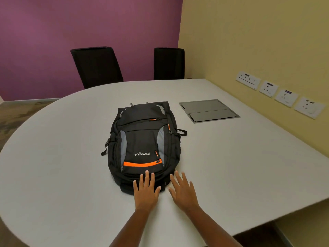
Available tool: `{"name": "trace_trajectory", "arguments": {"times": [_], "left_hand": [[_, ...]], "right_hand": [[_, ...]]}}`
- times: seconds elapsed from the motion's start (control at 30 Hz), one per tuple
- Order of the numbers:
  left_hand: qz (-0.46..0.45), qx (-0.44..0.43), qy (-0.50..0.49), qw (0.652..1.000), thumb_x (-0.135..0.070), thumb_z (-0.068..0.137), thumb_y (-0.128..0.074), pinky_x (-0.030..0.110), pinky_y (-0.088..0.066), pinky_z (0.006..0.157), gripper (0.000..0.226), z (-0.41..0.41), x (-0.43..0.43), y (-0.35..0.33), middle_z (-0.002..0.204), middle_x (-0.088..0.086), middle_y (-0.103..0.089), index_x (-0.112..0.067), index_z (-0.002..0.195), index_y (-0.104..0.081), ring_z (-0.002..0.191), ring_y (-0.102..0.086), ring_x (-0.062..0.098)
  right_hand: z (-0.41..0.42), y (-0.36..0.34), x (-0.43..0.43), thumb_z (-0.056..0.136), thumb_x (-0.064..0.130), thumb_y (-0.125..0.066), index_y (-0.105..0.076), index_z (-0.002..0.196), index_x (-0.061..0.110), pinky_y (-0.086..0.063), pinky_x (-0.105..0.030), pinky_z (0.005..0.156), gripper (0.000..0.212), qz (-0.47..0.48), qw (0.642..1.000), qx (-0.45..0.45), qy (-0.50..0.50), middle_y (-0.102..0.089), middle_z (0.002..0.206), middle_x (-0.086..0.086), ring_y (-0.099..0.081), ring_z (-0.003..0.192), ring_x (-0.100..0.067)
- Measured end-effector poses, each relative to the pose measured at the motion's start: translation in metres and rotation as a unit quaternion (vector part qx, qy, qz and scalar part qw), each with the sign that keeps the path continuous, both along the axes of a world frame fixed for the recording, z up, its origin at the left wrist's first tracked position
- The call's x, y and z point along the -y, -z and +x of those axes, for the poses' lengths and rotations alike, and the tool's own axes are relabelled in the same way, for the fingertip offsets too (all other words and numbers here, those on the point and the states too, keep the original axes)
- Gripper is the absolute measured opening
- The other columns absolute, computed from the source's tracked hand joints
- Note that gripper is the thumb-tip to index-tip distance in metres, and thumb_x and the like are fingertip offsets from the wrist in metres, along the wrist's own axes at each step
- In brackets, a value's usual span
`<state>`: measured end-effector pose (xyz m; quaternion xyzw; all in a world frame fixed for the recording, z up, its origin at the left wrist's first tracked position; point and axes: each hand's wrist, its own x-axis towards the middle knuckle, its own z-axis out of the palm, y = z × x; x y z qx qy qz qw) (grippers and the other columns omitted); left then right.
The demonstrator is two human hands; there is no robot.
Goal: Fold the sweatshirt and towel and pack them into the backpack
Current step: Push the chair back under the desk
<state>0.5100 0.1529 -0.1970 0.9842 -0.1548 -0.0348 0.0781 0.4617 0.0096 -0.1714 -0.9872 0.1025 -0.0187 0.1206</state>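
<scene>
On a white desk a black backpack lies flat, front up. The left hand rests on its near end, fingers straight and spread; the right hand lies palm-down just beside it, fingers likewise spread.

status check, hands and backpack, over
Left hand open, flat on backpack near end. Right hand open beside it. Backpack lies flat, looks closed. Nothing in the way.

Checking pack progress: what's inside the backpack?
Cannot tell: the backpack lies flat on the table, looks closed, so its inside is hidden. No sweatshirt or towel shows anywhere. The left hand rests on its near end; the right hand lies beside it.
</scene>
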Motion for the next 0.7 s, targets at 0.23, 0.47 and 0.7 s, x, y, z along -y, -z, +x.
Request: {"name": "trace_trajectory", "arguments": {"times": [0.23,0.47,0.7], "left_hand": [[0.046,-0.056,0.056,0.996,-0.046,0.1,-0.015,0.044,0.001,0.118,0.061,-0.047,-0.006,-0.031,0.157,0.006,0.013,-0.016,0.149,0.006,0.146,0.006,0.025],[0.057,-0.05,0.14,0.987,-0.049,0.099,-0.013,0.044,0.006,0.117,0.064,-0.104,-0.032,-0.025,0.156,0.007,0.015,-0.016,0.149,0.006,0.145,0.011,0.025],[0.07,-0.052,0.207,0.974,-0.048,0.099,-0.013,0.042,0.009,0.117,0.064,-0.169,-0.016,-0.043,0.156,0.009,0.015,-0.015,0.149,0.008,0.145,0.015,0.025]], "right_hand": [[-0.057,0.009,-0.014,0.098,0.044,0.003,-0.046,0.116,0.025,-0.057,-0.039,0.064,0.056,-0.045,0.996,0.009,0.082,-0.07,0.11,-0.001,-0.055,0.111,-0.026],[-0.128,0.01,-0.051,0.096,0.049,0.002,-0.064,0.109,0.025,-0.055,-0.046,0.063,0.072,-0.016,0.99,-0.04,0.134,-0.071,0.108,-0.005,-0.069,0.094,-0.028],[-0.206,-0.026,-0.052,0.073,0.064,0.034,-0.051,0.131,0.026,-0.045,-0.057,0.092,0.11,-0.077,0.976,-0.042,0.201,-0.04,0.143,-0.009,-0.043,0.13,-0.032]]}}
